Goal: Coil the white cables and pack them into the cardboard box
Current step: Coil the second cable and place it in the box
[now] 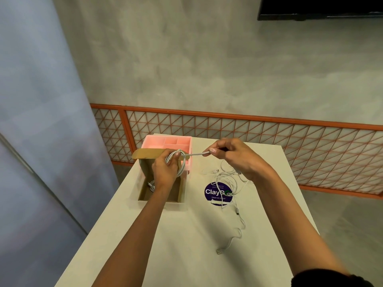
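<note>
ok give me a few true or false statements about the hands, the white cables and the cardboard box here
1. The left hand grips a coiled white cable above the open brown cardboard box. True.
2. The right hand lies flat on the table. False: it pinches that cable's straight end in the air.
3. The cardboard box is empty. False: another white cable lies inside it.
4. Loose white cables lie across the round purple sticker. True.
</note>
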